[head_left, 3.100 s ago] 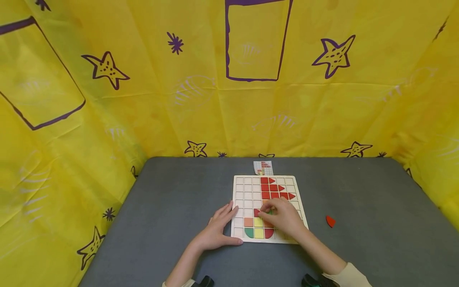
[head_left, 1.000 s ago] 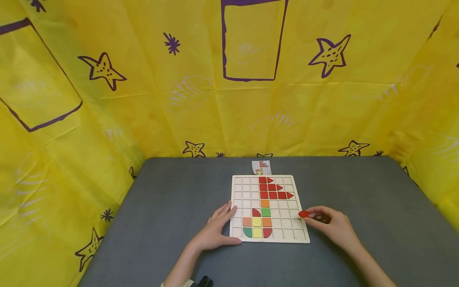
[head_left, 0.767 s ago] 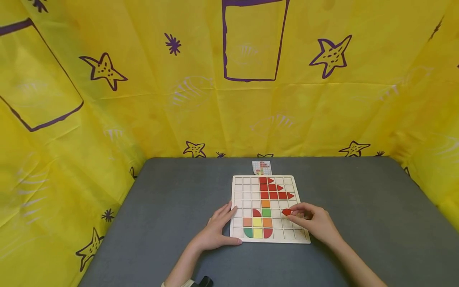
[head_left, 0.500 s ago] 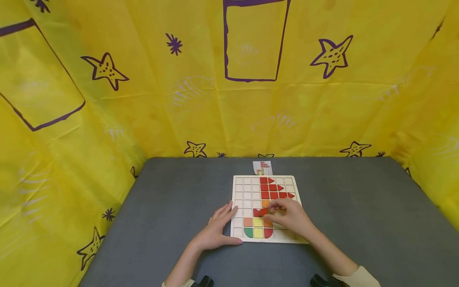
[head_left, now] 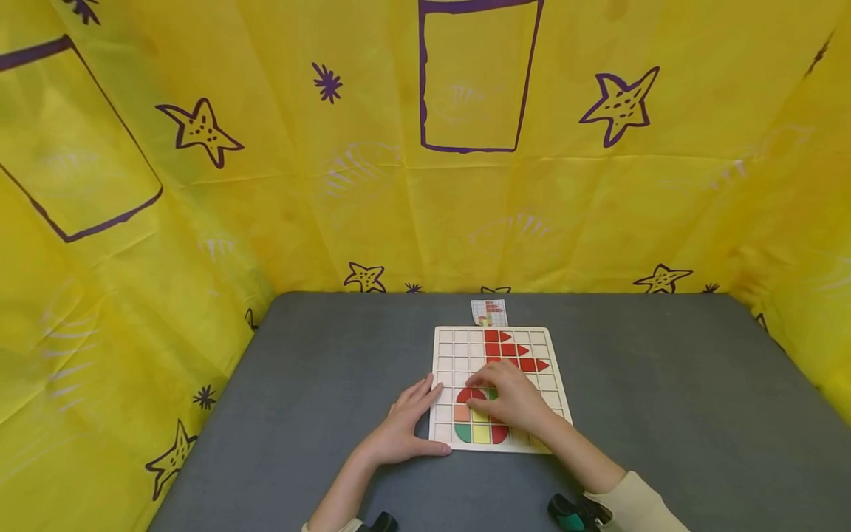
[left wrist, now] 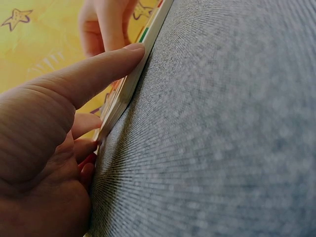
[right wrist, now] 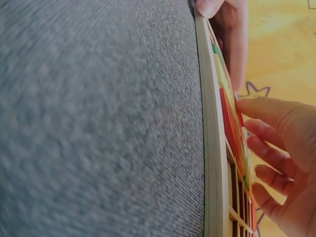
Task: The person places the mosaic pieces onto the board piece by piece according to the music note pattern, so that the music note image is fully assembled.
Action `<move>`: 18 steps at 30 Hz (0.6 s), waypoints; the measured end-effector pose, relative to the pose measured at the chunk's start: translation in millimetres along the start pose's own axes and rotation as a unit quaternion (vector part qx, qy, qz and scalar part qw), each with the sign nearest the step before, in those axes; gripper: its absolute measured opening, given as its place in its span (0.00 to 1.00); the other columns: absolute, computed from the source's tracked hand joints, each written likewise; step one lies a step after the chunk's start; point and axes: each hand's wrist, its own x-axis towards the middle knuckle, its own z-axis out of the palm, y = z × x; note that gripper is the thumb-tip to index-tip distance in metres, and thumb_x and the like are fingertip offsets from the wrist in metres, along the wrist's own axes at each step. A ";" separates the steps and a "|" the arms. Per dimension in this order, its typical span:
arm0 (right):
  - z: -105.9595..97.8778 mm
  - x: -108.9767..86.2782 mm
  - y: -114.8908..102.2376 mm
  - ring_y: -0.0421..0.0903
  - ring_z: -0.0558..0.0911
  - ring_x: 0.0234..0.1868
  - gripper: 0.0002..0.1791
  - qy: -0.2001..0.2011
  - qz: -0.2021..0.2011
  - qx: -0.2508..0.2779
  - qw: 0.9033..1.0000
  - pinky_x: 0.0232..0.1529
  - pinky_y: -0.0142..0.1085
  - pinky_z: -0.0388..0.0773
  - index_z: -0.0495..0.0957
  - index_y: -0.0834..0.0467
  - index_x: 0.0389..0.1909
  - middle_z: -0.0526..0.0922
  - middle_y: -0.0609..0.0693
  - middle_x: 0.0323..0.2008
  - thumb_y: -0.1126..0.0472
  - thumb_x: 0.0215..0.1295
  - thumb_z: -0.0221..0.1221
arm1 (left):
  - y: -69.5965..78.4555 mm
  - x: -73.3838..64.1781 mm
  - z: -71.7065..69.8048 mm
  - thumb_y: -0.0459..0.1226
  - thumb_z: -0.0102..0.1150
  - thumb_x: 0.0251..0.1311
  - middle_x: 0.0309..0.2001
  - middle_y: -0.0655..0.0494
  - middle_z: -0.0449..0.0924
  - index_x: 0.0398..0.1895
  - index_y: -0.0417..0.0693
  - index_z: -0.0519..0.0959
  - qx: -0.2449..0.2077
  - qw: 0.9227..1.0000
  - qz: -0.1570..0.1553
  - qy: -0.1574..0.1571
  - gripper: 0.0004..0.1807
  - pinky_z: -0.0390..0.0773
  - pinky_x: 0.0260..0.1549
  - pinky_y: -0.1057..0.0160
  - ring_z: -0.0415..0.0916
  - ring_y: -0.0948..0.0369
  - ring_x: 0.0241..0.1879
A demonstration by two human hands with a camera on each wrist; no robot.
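A pale wooden grid board [head_left: 460, 351] lies on the table, partly filled with coloured pieces. My left hand [head_left: 402, 421] rests at its lower left corner, fingers along the left edge and thumb at the near edge. Over the lower middle of the board, my right hand [head_left: 515, 399] pinches a red quarter-circle piece [head_left: 462, 397] between thumb and fingers. That piece sits beside a second red quarter-circle, above a salmon square [head_left: 462, 413]; together they look like a dome. The right hand hides some pieces behind it. In the right wrist view the thumb [right wrist: 252, 106] reaches down to the red pieces.
Behind the board stands a small pattern card [head_left: 488, 313]. Rows of red squares ending in triangles [head_left: 543, 366] fill the board's upper part. A green quarter-circle [head_left: 462, 433] and yellow square [head_left: 480, 434] are in the lower rows. A yellow patterned cloth [head_left: 372, 207] surrounds the grey table [head_left: 332, 355].
The right hand has taken the red quarter-circle from the table and carried it leftward across the board to beside the other red quarter-circle. My left hand has stayed put.
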 end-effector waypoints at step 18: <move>-0.1 -1.3 -0.6 0.40 0.71 0.44 0.07 0.010 -0.017 0.011 1.000 0.46 0.41 0.71 0.84 0.47 0.35 0.81 0.39 0.37 0.55 0.54 0.68 | -1.3 1.0 -0.1 0.55 0.70 0.46 0.77 0.55 0.41 0.74 0.54 0.54 0.000 1.000 0.001 0.001 0.53 0.47 0.62 0.33 0.38 0.49 0.74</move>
